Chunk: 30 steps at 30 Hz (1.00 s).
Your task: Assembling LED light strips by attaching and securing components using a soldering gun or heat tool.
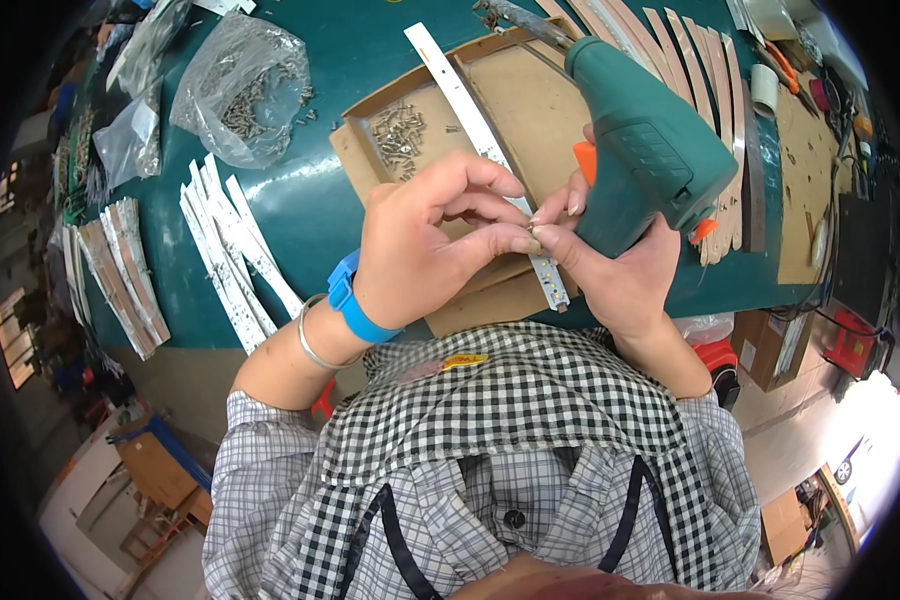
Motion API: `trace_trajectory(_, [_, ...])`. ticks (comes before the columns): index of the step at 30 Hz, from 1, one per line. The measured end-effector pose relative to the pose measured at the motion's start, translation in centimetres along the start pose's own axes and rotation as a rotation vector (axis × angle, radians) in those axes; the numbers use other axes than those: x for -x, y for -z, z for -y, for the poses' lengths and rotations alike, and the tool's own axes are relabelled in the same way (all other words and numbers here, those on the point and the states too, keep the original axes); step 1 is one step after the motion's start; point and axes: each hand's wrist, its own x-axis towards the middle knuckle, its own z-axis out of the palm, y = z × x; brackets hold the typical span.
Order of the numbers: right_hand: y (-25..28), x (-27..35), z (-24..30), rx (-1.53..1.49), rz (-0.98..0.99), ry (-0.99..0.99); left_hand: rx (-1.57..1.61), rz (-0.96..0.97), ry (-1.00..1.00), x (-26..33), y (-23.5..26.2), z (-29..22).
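Note:
My right hand (615,270) grips a green electric screwdriver (645,150) with an orange trigger, its bit pointing away toward the top of the view. My left hand (425,240), with a blue wristband and a metal bangle, pinches a small screw (533,240) at its fingertips, which touch the right hand's fingers. Under both hands a long white LED strip (470,110) lies diagonally across a shallow cardboard tray (355,150). A pile of loose screws (398,132) sits in the tray's left corner.
The green table (315,210) holds a stack of white strips (232,250) at left, metal-backed strips (120,275) further left, and clear bags of screws (242,85). More strips (705,70) fan out at upper right, beside a tape roll (764,88). Boxes stand on the floor.

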Motion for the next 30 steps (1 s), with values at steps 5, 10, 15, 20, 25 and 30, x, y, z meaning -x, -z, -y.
trace_trajectory(5, [-0.2,-0.1,0.0,0.033,0.024,0.026,0.299,0.07,0.241,-0.2,0.4,0.2])
trace_trajectory(10, [-0.6,0.0,0.3,-0.051,-0.058,-0.042,0.073,0.023,0.004,0.1,0.2,0.4])
trace_trajectory(15, [-0.4,0.0,0.1,-0.038,-0.058,-0.1,-0.14,0.006,-0.086,0.0,0.7,0.6])
trace_trajectory(20, [-0.7,0.2,-0.5,0.045,-0.175,-0.034,-0.149,-0.051,0.1,-0.7,1.6,1.6])
trace_trajectory(25, [0.7,1.4,-0.1,0.136,-0.1,-0.094,-0.275,-0.121,0.131,-2.7,3.1,3.9])
trace_trajectory(30, [1.6,1.8,-0.9,0.311,0.02,-0.074,-0.318,-0.134,0.094,-2.9,2.8,5.0])
